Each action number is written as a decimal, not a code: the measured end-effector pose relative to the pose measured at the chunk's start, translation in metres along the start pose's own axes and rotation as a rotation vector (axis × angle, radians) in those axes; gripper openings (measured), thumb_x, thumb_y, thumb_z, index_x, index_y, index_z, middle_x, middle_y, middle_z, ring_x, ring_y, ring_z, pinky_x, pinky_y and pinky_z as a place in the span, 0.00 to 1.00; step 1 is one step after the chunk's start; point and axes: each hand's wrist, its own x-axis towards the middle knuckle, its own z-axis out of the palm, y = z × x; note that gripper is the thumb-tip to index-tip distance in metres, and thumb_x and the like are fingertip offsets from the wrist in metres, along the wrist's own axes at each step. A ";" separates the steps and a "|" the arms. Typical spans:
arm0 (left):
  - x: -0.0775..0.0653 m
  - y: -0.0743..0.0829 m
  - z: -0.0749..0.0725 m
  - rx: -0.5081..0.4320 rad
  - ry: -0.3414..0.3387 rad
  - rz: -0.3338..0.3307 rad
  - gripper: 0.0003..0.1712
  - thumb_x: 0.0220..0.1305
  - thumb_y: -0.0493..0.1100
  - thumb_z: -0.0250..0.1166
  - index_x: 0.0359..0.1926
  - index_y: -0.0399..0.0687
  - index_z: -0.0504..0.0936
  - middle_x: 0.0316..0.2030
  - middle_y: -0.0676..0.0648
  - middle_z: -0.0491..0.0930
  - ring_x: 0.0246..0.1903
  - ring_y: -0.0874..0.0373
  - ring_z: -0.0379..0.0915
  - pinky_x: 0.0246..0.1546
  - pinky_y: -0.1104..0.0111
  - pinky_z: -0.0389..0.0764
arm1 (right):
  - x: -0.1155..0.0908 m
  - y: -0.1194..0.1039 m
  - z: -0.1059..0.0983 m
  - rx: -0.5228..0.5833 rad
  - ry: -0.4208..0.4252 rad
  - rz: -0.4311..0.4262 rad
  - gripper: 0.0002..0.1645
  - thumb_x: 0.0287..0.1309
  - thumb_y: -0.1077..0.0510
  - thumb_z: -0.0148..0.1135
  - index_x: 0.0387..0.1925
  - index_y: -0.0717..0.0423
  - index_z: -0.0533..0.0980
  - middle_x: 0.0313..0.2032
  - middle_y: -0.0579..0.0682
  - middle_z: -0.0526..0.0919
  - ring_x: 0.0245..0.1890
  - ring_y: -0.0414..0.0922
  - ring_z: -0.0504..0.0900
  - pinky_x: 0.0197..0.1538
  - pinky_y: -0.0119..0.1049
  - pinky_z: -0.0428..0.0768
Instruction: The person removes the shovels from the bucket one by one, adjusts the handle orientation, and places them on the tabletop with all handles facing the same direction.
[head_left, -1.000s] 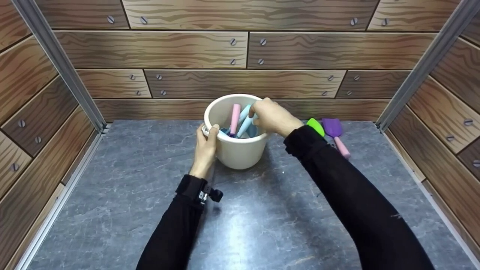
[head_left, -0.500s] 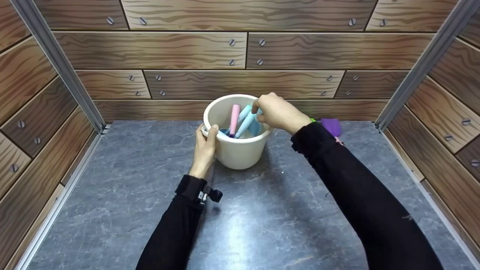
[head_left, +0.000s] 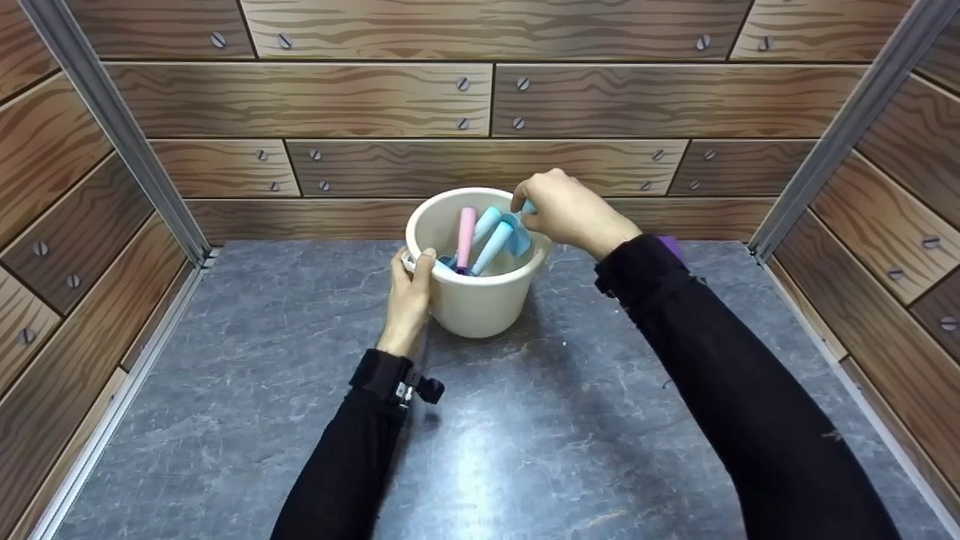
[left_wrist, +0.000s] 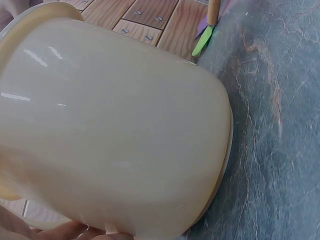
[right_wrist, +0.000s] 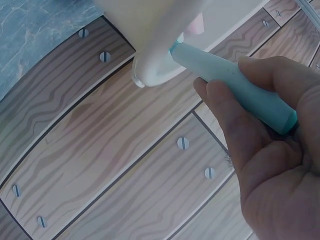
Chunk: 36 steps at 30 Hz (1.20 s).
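A cream bucket (head_left: pixel 480 309) stands upright on the floor of the bay. My left hand (head_left: pixel 407 300) grips its near left rim, thumb over the edge. My right hand (head_left: pixel 568 208) pinches the light blue handle of a spatula (right_wrist: pixel 225 75) between thumb and fingers, above the right rim. The spatula's blue head (head_left: pixel 519 240) hangs inside the bucket mouth. Other utensils lean in the bucket, among them one with a pink handle (head_left: pixel 466 236) and one with a light blue handle (head_left: pixel 491 249). Their lower ends are mostly hidden by the wall.
A purple spatula (head_left: pixel 670 246) lies to the right near the back wall, mostly covered by the right sleeve. Beside it a green spatula (left_wrist: pixel 202 42) shows in the left wrist view. Wood-patterned panels (head_left: pixel 390 165) enclose the back and sides.
My right hand has risen and moved right, drawing the blue spatula up so its head nears the rim. My left hand stays at the rim. The right sleeve now covers the green spatula.
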 end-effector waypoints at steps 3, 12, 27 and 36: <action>0.000 0.000 0.000 -0.015 -0.001 -0.004 0.48 0.86 0.58 0.60 0.92 0.38 0.57 0.89 0.28 0.64 0.89 0.34 0.64 0.95 0.45 0.61 | -0.001 0.002 -0.004 0.006 0.019 -0.004 0.17 0.79 0.66 0.67 0.62 0.65 0.90 0.61 0.65 0.95 0.52 0.59 0.92 0.58 0.55 0.93; 0.001 -0.001 -0.001 -0.028 -0.012 -0.021 0.49 0.86 0.60 0.61 0.93 0.41 0.57 0.90 0.30 0.65 0.90 0.36 0.63 0.95 0.45 0.61 | -0.005 0.007 -0.014 0.028 0.085 -0.016 0.17 0.74 0.67 0.67 0.59 0.65 0.91 0.50 0.63 0.96 0.40 0.53 0.87 0.51 0.52 0.90; 0.001 0.000 0.000 0.008 0.000 -0.009 0.48 0.87 0.59 0.61 0.92 0.40 0.57 0.89 0.29 0.66 0.90 0.35 0.63 0.95 0.45 0.61 | -0.012 0.014 -0.027 0.102 0.234 -0.004 0.17 0.76 0.67 0.67 0.59 0.63 0.92 0.51 0.61 0.95 0.44 0.54 0.79 0.53 0.49 0.78; 0.001 -0.001 -0.001 0.018 -0.004 -0.020 0.47 0.87 0.60 0.60 0.92 0.41 0.58 0.88 0.29 0.67 0.89 0.34 0.65 0.94 0.44 0.63 | -0.017 0.021 -0.028 0.112 0.311 -0.029 0.19 0.74 0.69 0.64 0.57 0.61 0.93 0.41 0.56 0.91 0.28 0.43 0.66 0.35 0.35 0.65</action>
